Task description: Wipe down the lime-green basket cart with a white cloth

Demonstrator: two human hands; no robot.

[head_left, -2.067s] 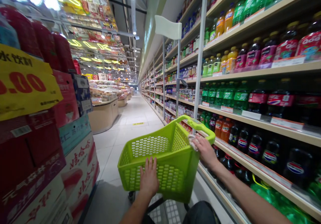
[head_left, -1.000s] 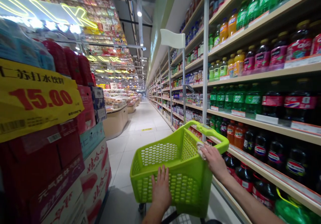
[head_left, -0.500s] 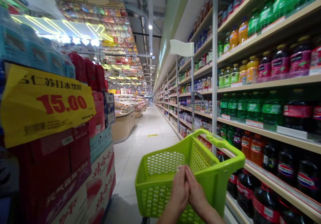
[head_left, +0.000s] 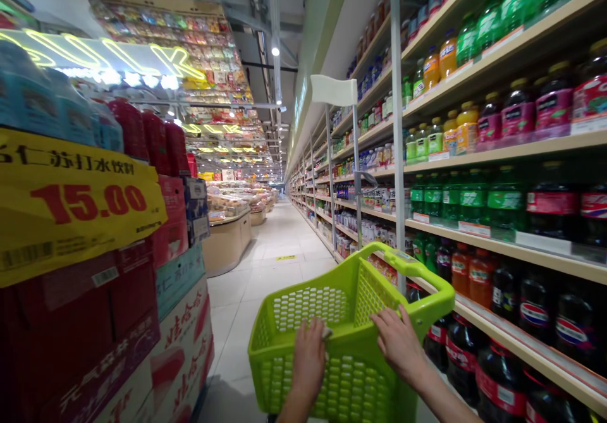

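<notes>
A bright green plastic shopping cart (head_left: 332, 341) with perforated basket walls stands in front of me. My left hand (head_left: 309, 356) is over the near rim of its basket, fingers bent and close together. A small whitish scrap (head_left: 326, 332) shows beside its thumb, too small to name. My right hand (head_left: 398, 342) is further right, by the same rim below the handle (head_left: 427, 284). Its fingers are a little apart, with nothing seen in them. Whether either hand touches the rim, I cannot tell. The visible basket interior holds nothing.
Shelves of bottled drinks (head_left: 469, 194) run along the right side. On the left, stacked drink cartons (head_left: 180, 353) carry a yellow price sign (head_left: 80, 202). A tiled aisle (head_left: 275, 233) leads away between them, past a rounded display counter (head_left: 230, 243).
My hands have parted: they were pressed together above the cart's near side, and now the left is further left and the right further right. The view has shifted slightly.
</notes>
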